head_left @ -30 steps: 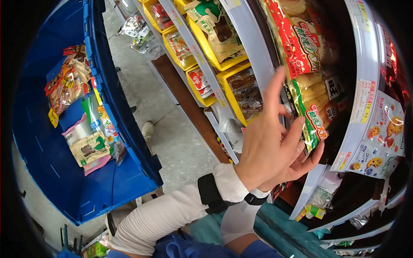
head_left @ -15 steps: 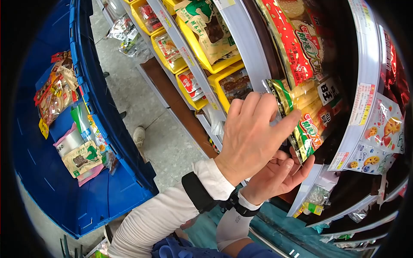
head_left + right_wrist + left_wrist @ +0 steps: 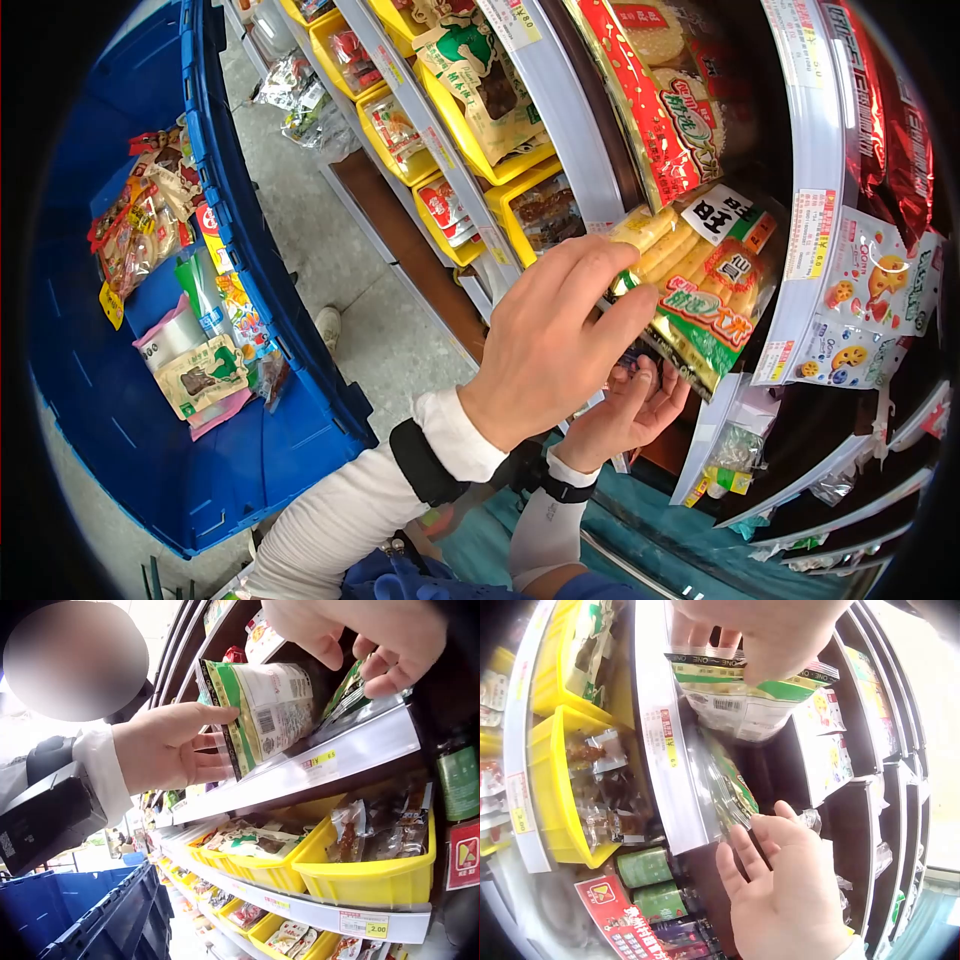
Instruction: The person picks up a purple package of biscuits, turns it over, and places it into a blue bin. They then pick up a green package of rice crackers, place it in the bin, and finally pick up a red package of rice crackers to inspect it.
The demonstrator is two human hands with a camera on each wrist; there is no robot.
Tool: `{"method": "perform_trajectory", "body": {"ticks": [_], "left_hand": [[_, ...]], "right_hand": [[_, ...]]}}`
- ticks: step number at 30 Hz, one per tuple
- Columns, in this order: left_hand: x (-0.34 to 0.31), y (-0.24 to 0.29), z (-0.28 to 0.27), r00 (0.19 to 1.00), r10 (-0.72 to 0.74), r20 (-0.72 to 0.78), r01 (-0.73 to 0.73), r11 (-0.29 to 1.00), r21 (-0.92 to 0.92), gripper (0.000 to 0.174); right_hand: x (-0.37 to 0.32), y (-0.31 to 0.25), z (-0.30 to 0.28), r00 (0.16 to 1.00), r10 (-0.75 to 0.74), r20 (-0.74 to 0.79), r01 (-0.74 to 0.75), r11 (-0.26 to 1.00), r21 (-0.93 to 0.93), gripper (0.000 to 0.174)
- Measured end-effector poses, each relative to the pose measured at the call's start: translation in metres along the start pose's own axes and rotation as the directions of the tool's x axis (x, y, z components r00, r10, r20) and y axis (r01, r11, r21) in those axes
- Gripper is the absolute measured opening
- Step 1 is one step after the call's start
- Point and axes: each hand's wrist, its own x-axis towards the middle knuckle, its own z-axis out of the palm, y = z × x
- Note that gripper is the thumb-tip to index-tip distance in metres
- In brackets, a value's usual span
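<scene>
My left hand (image 3: 545,345) grips the edge of a green-and-gold bag of rice crackers (image 3: 690,280), thumb on the near side. The bag is tilted at the front of the shelf, its printed window facing up in the head view. In the left wrist view, its white back with a barcode (image 3: 727,703) shows below that hand. My right hand (image 3: 620,420) is lower, palm up with fingers loosely bent. Its fingertips are right at the clear edge of another green packet (image 3: 739,787) lying on the shelf. A red bag of round crackers (image 3: 670,120) lies beside the held bag.
A blue crate (image 3: 300,400) with several snack packets stands at the left. Yellow bins (image 3: 367,877) of packaged snacks line the lower shelves. A white price rail (image 3: 660,735) runs along the shelf edge. Hanging biscuit packets (image 3: 850,350) are at the right.
My left hand has gone from an extended finger over the shelf to gripping the green cracker bag, which is now turned and drawn outward. My right hand has moved down, apart from the left.
</scene>
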Motion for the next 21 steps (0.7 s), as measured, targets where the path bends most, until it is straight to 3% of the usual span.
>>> {"method": "perform_trajectory", "body": {"ticks": [5,11,15,17,19,21], "left_hand": [[0.011,0.002,0.003,0.998,-0.066,0.000,0.066,0.998,0.000,0.036],[0.008,0.015,0.004,0.995,-0.095,0.004,0.095,0.994,0.059,0.041],[0.006,0.019,0.006,0.989,-0.142,0.031,0.140,0.988,0.065,0.039],[0.011,0.012,0.008,0.993,-0.118,-0.019,0.119,0.989,0.084,0.038],[0.015,0.011,0.006,0.993,-0.115,-0.004,0.114,0.990,0.077,0.039],[0.015,0.014,0.007,0.990,-0.141,0.007,0.139,0.986,0.096,0.039]], "right_hand": [[0.009,-0.005,0.002,1.000,0.010,0.002,-0.010,0.989,-0.148,0.045],[0.015,0.003,-0.003,0.990,0.017,0.141,0.013,0.978,-0.210,0.048],[0.019,-0.004,0.005,0.980,-0.115,0.161,0.139,0.979,-0.147,0.045],[0.026,-0.007,0.004,0.944,-0.245,0.222,0.310,0.889,-0.337,0.045],[0.034,-0.002,0.001,0.931,-0.278,0.238,0.344,0.886,-0.310,0.046],[0.042,-0.001,0.001,0.854,-0.357,0.378,0.509,0.723,-0.467,0.051]]}}
